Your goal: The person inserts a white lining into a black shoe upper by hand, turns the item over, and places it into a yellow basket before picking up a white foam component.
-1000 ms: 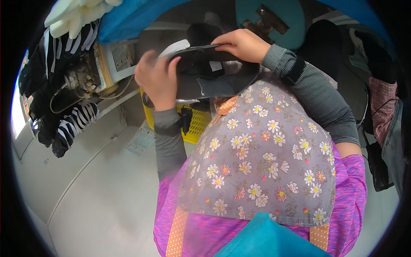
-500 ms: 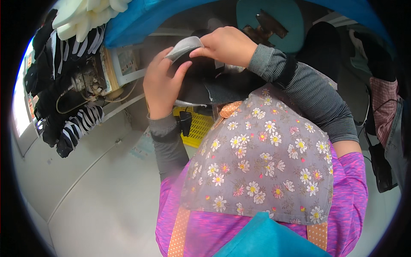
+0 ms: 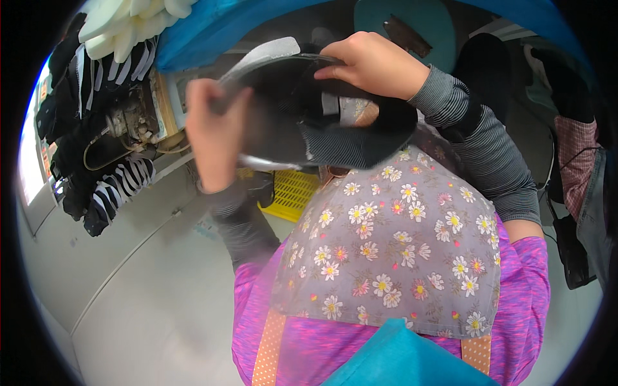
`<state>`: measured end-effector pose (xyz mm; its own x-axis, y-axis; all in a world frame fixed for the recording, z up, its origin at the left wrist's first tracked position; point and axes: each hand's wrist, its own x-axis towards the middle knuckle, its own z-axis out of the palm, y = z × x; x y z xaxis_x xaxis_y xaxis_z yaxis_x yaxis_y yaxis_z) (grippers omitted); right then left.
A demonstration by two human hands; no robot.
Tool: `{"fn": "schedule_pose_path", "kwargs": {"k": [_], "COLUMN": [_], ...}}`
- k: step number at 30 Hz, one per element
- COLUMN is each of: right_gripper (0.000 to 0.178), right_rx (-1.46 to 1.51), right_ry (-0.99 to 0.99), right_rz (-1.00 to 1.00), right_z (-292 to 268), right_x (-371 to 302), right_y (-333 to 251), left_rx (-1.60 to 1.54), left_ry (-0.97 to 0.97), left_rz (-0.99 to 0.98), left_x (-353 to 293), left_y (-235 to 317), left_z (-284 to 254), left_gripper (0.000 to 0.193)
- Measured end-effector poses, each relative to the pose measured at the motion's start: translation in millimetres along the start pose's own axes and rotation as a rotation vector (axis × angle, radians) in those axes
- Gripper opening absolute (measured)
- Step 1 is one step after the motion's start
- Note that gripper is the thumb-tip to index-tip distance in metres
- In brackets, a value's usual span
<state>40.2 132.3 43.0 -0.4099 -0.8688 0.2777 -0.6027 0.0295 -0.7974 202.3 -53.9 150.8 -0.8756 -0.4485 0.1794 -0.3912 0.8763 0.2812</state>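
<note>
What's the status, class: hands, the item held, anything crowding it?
Left hand gripping the dark shoe piece at its left end. Right hand clamped on its top edge. Piece held up against the floral apron; yellow basket below.

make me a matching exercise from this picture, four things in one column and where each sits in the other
Things:
1. left hand
2. right hand
3. yellow crate
4. striped socks

Places:
a. grips the dark shoe at its top edge
b. left side, beside the machine
c. below the shoe, behind the apron
d. grips the shoe's left end

Pairs: 1-d, 2-a, 3-c, 4-b
</note>
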Motion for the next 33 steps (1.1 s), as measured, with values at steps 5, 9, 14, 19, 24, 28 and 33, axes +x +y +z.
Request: {"fn": "schedule_pose_path", "kwargs": {"k": [5,9,14,19,24,28,33], "right_gripper": [0.03,0.031,0.03,0.025,0.025,0.033,0.038], "right_rx": [0.159,0.352,0.631,0.607,0.823,0.952,0.968], "right_ry": [0.05,0.134,0.462,0.615,0.526,0.446,0.446], "right_rz": [-0.029,0.036,0.151,0.016,0.136,0.25,0.235], "right_z": [-21,-39,-49,-34,-28,-27,-33], "right_x": [1,-1,-4,1,-4,-2,-2], "right_y": [-7,-28,-50,-59,-60,-58,-45], "left_rx": [-1.04,-2.067,-1.731,-1.488,-1.641,-1.734,-1.987], "left_ry": [-0.081,-0.002,-0.259,-0.237,-0.165,-0.041,-0.229], "left_rz": [-0.236,-0.263,-0.394,-0.261,-0.286,-0.373,-0.365], "left_x": [34,7,-16,-10,-5,-4,-4], "left_y": [10,31,40,37,58,79,62], "left_z": [-34,4,84,85,86,79,80], "left_gripper": [0.048,0.044,0.047,0.07,0.071,0.068,0.061]}}
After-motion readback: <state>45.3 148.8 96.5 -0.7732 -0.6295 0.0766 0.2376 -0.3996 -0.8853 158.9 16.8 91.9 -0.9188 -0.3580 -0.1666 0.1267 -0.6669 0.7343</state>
